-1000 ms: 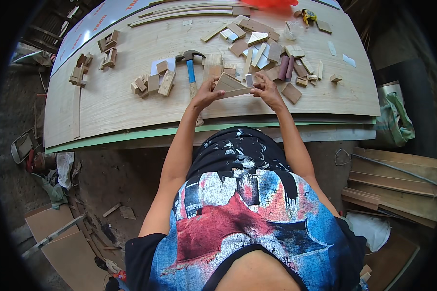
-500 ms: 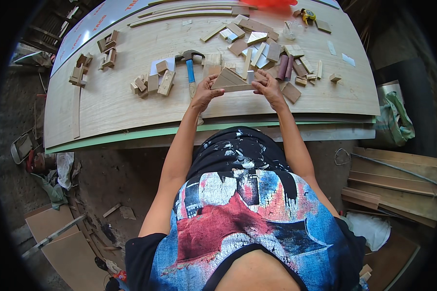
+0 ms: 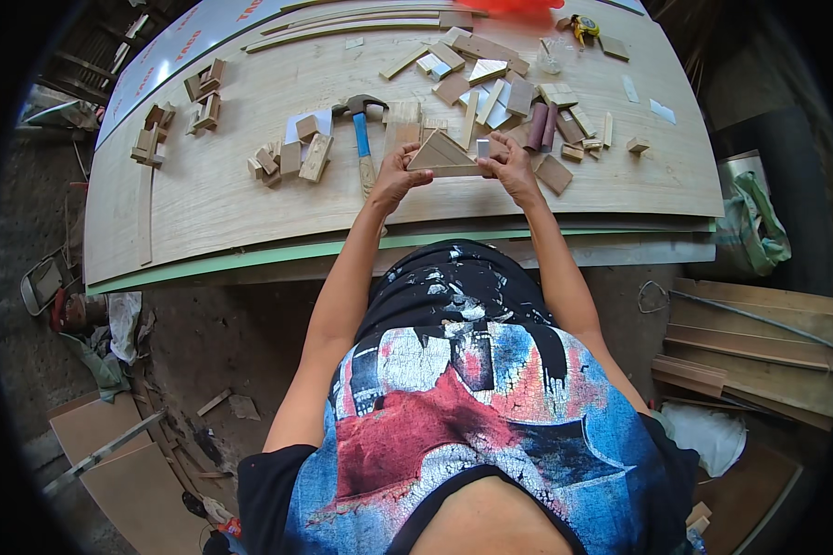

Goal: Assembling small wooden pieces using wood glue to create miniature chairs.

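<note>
Above the near part of the plywood tabletop (image 3: 278,222), both hands hold a small wooden piece (image 3: 441,154) with a triangular block standing on a flat strip. My left hand (image 3: 397,181) grips its left end, thumb along the strip's near edge. My right hand (image 3: 511,169) pinches around the right end, where a small white-faced block (image 3: 483,148) shows against the fingers; whether it is joined to the strip I cannot tell. Just left of my left hand lies a claw hammer (image 3: 362,139) with a blue and wooden handle. Light wooden blocks (image 3: 403,120) sit just beyond the hands.
Offcuts and blocks (image 3: 518,97) lie heaped at the back right, with dark red sandpaper rolls (image 3: 543,127). More blocks (image 3: 317,158) are left of the hammer. Small wooden assemblies (image 3: 152,136) stand far left. A tape measure (image 3: 584,31) and long strips (image 3: 342,28) lie farther back.
The held wooden piece has turned slightly, showing more of its triangular face. The white-faced block and my right fingers have shifted a little. Both hands keep their hold.
</note>
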The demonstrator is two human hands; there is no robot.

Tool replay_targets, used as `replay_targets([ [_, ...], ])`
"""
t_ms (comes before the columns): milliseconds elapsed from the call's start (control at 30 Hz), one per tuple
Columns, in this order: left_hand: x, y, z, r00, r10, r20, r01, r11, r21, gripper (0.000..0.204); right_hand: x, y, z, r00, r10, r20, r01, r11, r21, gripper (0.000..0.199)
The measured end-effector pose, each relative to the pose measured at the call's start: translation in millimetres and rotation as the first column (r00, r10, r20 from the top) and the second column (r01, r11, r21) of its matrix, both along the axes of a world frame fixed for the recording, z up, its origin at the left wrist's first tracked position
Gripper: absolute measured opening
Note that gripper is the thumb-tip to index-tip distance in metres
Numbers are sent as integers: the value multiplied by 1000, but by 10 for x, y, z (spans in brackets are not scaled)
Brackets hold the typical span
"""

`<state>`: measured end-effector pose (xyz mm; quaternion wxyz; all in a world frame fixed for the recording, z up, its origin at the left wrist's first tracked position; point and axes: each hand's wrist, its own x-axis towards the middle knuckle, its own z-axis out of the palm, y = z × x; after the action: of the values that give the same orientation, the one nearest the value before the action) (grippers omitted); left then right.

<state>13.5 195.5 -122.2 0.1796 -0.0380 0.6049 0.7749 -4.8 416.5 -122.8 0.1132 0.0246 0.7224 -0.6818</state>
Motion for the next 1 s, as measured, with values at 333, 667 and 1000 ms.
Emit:
replay_targets([
  [333,-19,-3,-30,999,30,24,-30,999,19,55,20,-10,48,1000,-26,13,28,995,-99,63],
  [667,-47,7,-39,999,28,-25,-28,1000,-4,55,-31,9,-58,998,-55,4,55,993,-99,65],
  [1000,-57,3,-30,1000,5,-27,-6,1000,-8,57,-36,14,-65,997,-50,-58,38,980,-194,66],
])
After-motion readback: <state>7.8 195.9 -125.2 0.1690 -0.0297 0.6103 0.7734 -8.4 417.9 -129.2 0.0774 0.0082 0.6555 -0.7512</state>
